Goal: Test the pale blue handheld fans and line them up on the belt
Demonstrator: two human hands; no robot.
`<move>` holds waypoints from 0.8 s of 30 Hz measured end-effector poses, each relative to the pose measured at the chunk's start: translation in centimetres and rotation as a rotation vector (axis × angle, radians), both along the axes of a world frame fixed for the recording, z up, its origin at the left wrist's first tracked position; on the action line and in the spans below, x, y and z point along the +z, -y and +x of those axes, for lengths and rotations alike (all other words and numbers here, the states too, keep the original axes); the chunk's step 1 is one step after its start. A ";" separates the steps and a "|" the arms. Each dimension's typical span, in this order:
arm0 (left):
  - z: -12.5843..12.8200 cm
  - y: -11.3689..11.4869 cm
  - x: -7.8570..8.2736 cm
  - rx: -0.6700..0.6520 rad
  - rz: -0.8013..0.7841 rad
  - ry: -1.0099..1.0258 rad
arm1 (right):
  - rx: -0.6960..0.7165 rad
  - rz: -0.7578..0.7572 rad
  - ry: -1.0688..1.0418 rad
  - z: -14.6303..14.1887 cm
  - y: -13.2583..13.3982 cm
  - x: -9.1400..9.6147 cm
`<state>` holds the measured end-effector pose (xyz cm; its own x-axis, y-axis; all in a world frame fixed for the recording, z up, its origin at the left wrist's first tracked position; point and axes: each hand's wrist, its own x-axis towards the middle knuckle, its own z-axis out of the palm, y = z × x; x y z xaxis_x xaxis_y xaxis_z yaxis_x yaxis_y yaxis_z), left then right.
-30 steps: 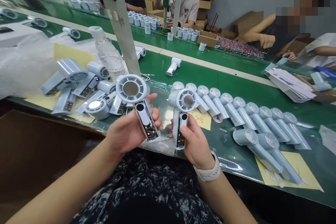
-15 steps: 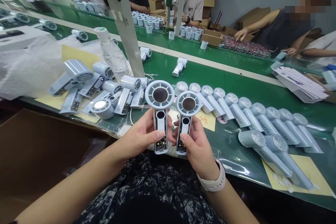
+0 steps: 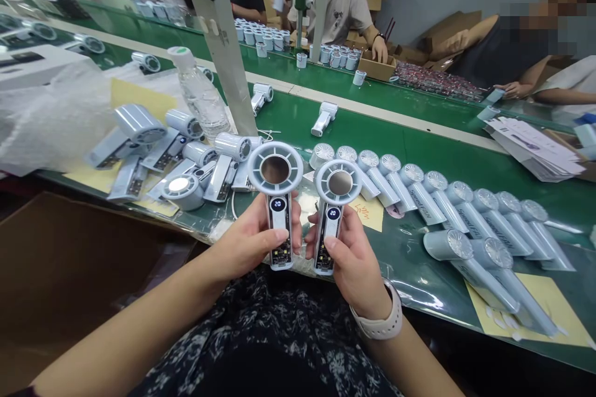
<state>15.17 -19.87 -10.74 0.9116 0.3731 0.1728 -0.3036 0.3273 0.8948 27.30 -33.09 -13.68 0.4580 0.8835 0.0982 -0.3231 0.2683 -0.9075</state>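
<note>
My left hand (image 3: pixel 254 232) is closed round the handle of a light blue handheld fan (image 3: pixel 278 223), its thumb on the front. My right hand (image 3: pixel 351 242) grips a second handheld fan (image 3: pixel 332 229) the same way. Both fans stand upright side by side, apart, with round ringed heads on top. Each handle lacks a front cover, so a circuit board shows low down. A small round display on each reads 20. Behind my left hand lies a heap of similar fans (image 3: pixel 218 177); to the right a row of fans (image 3: pixel 428 192) lies on the green table (image 3: pixel 395 267).
A water bottle (image 3: pixel 195 93) stands by a slanted metal post (image 3: pixel 228 56). Single fans (image 3: pixel 325 118) lie on the green conveyor (image 3: pixel 395 115). Stacked white leaflets (image 3: pixel 531 146) are at the right. Co-workers sit across the line. A cardboard box (image 3: pixel 84 273) is at lower left.
Both displays, dark before, now show 20. The two fans have moved slightly apart. The fan on the conveyor has shifted a little right. A co-worker's hand is now at the small box.
</note>
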 end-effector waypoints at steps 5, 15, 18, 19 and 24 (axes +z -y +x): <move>0.2 -0.1 -0.4 0.001 0.007 -0.002 | 0.015 0.032 -0.057 0.1 0.0 0.0; 0.3 -0.7 -1.6 0.122 -0.100 -0.061 | -0.032 0.040 -0.056 0.2 0.2 -0.1; 0.0 -0.8 -1.6 0.069 -0.030 -0.056 | 0.030 0.052 -0.050 0.4 0.4 0.0; 0.0 -0.8 -1.5 0.063 -0.005 -0.063 | 0.028 0.056 -0.044 0.4 0.3 0.1; 0.2 -0.6 -1.3 0.040 0.010 -0.084 | 0.039 0.061 -0.056 0.2 0.2 -0.1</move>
